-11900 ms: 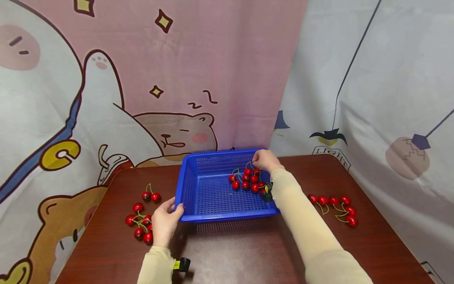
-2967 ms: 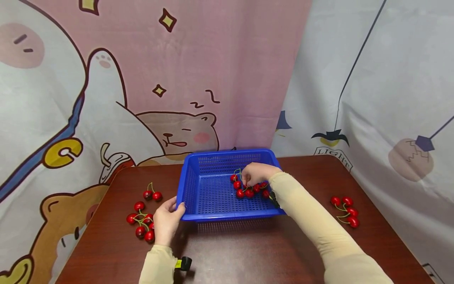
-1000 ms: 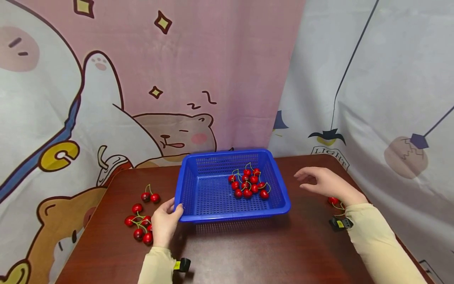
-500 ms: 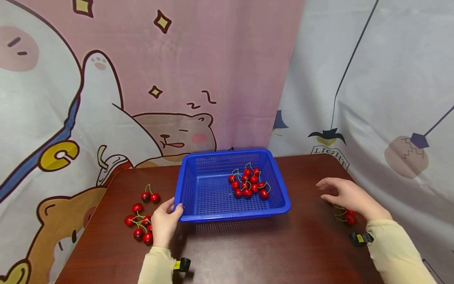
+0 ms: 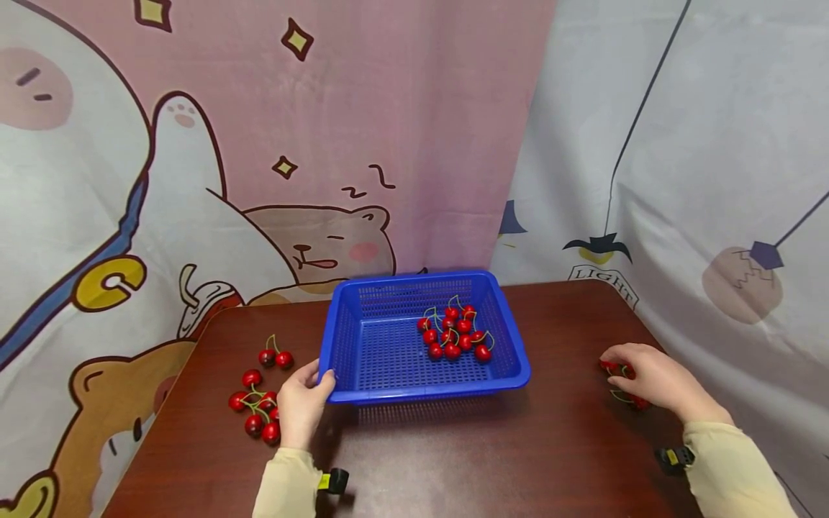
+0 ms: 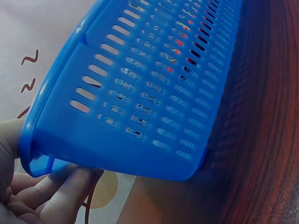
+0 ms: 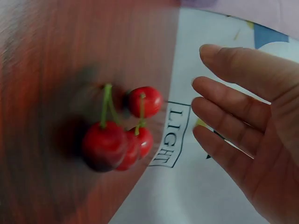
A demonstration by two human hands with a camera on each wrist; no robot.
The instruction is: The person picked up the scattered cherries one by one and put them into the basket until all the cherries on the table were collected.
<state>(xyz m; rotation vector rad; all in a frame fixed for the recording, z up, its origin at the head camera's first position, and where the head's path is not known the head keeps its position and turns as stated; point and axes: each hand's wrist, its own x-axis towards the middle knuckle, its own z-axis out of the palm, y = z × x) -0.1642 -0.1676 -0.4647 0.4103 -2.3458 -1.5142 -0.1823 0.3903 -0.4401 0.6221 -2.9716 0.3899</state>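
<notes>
My left hand [image 5: 302,404] grips the rim of a blue plastic basket [image 5: 414,394] at its front left corner, thumb on top. In the left wrist view, fingers curl under the lip of the basket [image 6: 70,149], whose slotted wall fills much of the picture. Inside, toward the right, lies a cluster of red cherries [image 5: 464,342] with green stems. Over on the table's right side, my right hand [image 5: 660,381] hovers at a small group of cherries [image 5: 640,403], partly covering them. The right wrist view has the hand [image 7: 252,121] with thumb and fingers apart, beside the cherries [image 7: 105,144], holding nothing.
More cherries [image 5: 254,426] lie on the brown table [image 5: 453,460] left of the basket, close to my left hand, with a stemmed pair [image 5: 283,360] behind them. A patterned cloth [image 5: 453,144] hangs along the table's back and sides.
Two cherries have gone from the right-hand group into the basket. After rearranging cherries there, my right hand has moved right and down to the remaining group. My left hand keeps its grip.
</notes>
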